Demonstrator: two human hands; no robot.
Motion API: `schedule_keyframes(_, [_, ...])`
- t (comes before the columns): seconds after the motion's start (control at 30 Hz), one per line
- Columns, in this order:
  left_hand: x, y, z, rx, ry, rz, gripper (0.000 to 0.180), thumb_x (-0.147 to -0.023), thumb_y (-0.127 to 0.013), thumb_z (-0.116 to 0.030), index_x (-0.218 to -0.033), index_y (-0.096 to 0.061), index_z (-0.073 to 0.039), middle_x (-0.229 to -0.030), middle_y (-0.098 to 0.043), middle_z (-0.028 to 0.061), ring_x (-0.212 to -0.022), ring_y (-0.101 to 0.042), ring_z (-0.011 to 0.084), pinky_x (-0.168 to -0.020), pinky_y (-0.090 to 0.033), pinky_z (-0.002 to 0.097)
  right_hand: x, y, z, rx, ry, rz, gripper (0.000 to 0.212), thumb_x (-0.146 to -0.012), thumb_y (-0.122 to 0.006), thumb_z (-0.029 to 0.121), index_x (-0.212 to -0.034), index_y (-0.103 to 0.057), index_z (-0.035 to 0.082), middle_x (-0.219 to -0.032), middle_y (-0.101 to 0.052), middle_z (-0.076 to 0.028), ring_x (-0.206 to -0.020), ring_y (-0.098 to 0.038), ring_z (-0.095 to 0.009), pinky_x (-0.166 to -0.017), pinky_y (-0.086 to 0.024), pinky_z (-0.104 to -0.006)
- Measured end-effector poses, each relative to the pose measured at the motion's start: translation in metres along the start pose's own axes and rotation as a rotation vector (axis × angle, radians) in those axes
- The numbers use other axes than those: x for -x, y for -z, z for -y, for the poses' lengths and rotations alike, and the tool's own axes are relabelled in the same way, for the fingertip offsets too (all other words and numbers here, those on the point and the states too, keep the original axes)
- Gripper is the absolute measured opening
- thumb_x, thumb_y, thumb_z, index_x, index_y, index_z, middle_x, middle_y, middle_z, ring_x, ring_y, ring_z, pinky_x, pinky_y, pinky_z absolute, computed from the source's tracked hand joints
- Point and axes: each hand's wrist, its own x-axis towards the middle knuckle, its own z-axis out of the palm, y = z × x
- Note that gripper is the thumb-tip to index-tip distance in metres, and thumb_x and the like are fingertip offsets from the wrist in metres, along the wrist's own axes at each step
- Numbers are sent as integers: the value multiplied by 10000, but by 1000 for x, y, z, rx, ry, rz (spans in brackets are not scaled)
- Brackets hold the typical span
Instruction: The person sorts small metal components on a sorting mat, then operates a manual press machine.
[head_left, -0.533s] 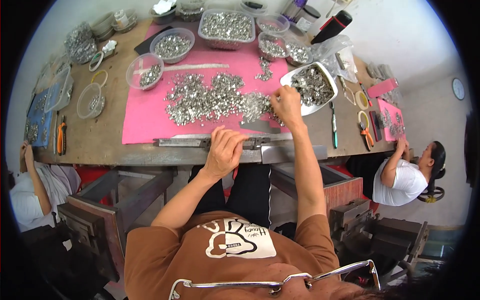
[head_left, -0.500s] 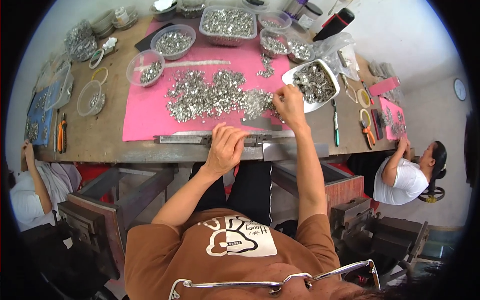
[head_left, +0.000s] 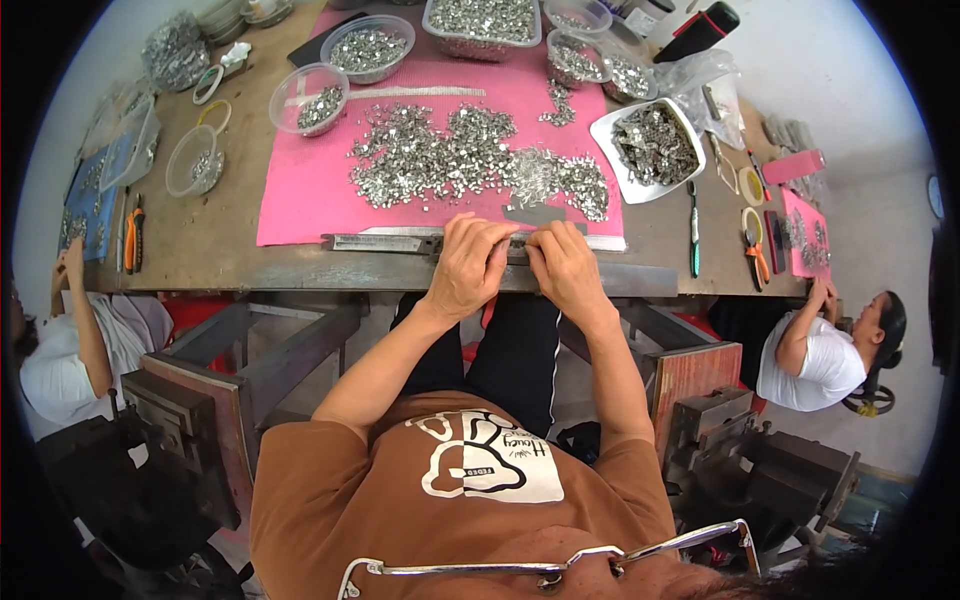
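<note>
Hands meet at the front edge of the bench, both over a metal bar fixture [head_left: 385, 244]. Left hand [head_left: 468, 262]: fingers curled and narrow over the bar, thumb tucked toward the right hand; can't tell if anything is pinched, the fingertips' undersides are hidden. Right hand [head_left: 566, 262]: just beside it, fingers bent and close together, thumb toward the left; grip contents also not visible. Only a short dark piece of the fixture's middle shows between them; the rest there is covered by the fingers.

Small silvery metal pieces [head_left: 430, 160] lie heaped on the pink mat [head_left: 300, 205] just beyond the hands. Individual shapes too small to read. Paler, thin wire-like bits [head_left: 537, 178] sit against the heap's right side, with a darker pile [head_left: 585, 188] touching them. Grey flat plate [head_left: 533, 213] is partly hidden behind the right hand.

White dish [head_left: 606, 140] right of the mat, full of dark metal parts, type unclear. Rectangular clear tub [head_left: 480, 46] is cut off by the top edge. Clear plastic bag [head_left: 700, 75] has crumpled, hard-to-identify contents. Wall clock [head_left: 935, 197] clipped by the fisheye rim. Left co-worker's head mostly lost in the dark border.
</note>
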Motion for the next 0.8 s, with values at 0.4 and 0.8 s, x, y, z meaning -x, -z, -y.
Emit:
schedule_keyframes(0.4, [-8,-7,-9,-166,10,139,126,-890,-690,-102,-1013,-663,-96,-988,-622,60,-1004,-588,255,-1012,-380,480,22,-9,-15,-534,-418,-159,98,-931,-661,-1,-1023,-697,-9,-1010,-690,-97,-899,-651,-206,-803,-508,-309])
schedule_keyframes(0.8, [-11,-11,-14,-252,81,248,156,-867,-698,-117,-1008,-640,-84,-1058,-606,62,-1101,-555,276,-1057,-310,596,21,-20,-10,-595,-459,-273,101,-930,-674,7,-1026,-693,-18,-969,-686,-84,-873,-640,-165,-794,-502,-286])
